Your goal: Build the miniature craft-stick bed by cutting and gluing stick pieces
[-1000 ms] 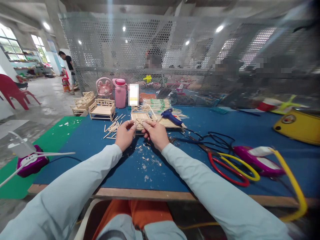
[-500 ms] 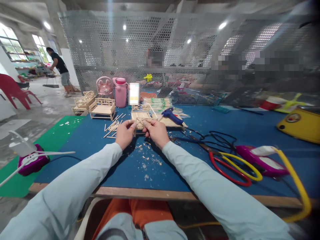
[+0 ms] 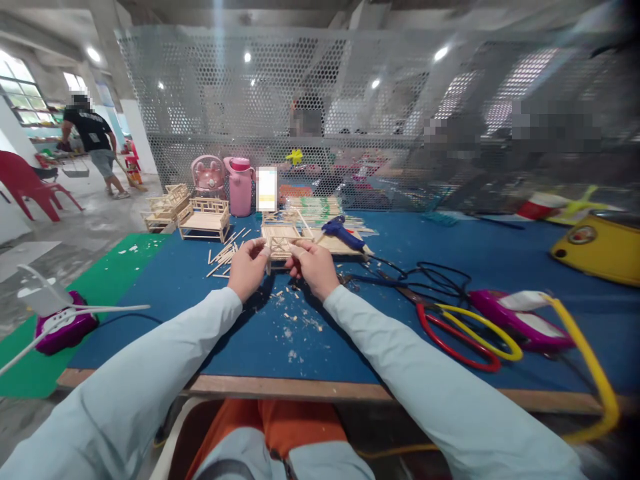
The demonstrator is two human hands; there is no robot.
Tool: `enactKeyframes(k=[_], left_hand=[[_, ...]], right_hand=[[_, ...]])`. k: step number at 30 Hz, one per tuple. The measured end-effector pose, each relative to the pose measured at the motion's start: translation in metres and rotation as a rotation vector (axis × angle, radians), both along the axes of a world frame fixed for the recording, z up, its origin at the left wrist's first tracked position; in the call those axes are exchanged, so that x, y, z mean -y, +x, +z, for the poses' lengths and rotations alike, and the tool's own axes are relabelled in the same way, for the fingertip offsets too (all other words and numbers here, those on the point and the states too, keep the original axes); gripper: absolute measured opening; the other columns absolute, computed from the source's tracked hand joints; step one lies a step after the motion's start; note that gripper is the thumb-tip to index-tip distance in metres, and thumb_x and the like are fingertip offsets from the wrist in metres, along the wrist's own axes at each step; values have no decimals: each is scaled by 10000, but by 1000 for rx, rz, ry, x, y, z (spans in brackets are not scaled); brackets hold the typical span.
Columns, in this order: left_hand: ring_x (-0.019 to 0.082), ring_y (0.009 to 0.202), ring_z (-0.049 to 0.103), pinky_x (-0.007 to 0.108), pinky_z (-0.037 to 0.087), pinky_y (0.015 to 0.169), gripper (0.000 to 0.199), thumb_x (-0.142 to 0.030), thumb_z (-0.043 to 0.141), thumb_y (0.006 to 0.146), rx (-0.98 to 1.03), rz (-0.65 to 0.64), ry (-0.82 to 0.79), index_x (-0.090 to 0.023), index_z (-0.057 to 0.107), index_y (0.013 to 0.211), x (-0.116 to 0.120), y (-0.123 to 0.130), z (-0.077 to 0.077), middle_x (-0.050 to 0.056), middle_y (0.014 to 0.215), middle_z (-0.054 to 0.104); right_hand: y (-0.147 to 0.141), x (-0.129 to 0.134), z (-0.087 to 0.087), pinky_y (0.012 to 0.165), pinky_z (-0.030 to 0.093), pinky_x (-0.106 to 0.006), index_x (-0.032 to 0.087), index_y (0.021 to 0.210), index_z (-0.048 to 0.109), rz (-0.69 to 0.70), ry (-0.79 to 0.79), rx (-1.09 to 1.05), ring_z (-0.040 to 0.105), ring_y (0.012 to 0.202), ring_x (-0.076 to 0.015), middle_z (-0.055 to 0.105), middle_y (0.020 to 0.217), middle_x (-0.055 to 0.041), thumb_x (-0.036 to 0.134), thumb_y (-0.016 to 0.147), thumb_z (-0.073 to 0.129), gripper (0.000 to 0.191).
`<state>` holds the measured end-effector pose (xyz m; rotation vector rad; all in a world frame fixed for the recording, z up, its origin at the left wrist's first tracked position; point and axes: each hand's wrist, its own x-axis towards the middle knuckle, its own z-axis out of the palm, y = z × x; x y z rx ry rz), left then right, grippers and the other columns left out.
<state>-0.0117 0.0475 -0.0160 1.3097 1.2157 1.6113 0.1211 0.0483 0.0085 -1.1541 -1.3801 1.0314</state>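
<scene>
"What is being gripped?"

"The left hand (image 3: 249,270) pinches the left end of a crossed-stick panel (image 3: 280,247); the right hand (image 3: 318,268) pinches the other end, thumb and fingers drawn narrow on both."

"Where is that panel?"

"Between them, straight ahead at twelve o'clock, at the near side of a small wooden frame (image 3: 280,231) on the blue tabletop (image 3: 350,353). Whether the two are joined, I cannot tell."

"What lies around it?"

"Taking the panel as the dial's centre: loose sticks (image 3: 230,255) near nine, a slatted wooden bench (image 3: 204,217) toward ten. A blue glue gun (image 3: 341,231) sits just short of three, near the right hand; scissors (image 3: 421,319) with red and yellow handles lie well apart at four."
</scene>
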Motion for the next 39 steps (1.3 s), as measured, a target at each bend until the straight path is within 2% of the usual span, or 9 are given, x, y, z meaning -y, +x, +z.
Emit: enactKeyframes(k=[3,10,19,30,39], left_hand=[[131,768,617,281,481,784,229,-189,583,727,18,-7,-9,-122,630,941,0,-1,0,71,903,681],[151,739,619,285,473,750,232,-224,584,745,-69,-40,13,-96,664,922,1,0,1,87,864,704],[158,743,624,288,470,758,244,-253,596,749,-102,-26,39,-113,692,924,-2,0,-2,79,872,716],[163,744,626,291,470,757,240,-242,587,755,-128,-24,44,-115,697,926,-1,0,0,81,870,721],[159,729,629,281,471,750,224,-233,591,753,-124,-20,41,-119,702,910,-1,0,1,75,860,722]], right_hand=[[1,0,0,304,304,-145,138,756,597,4,-27,-25,464,320,-57,549,449,54,196,692,495,133],[-5,-3,-1,322,326,-151,123,855,633,26,16,-16,446,316,-50,531,429,64,267,729,577,200],[-6,-6,-6,334,356,-147,135,802,631,4,79,-2,453,337,-47,531,449,54,289,744,581,172],[-7,-7,-6,329,353,-138,136,790,622,-10,42,-5,467,335,-48,535,451,54,242,755,562,126],[-6,-5,-5,335,356,-136,146,771,618,-9,31,-34,470,343,-48,534,453,55,268,745,588,129]])
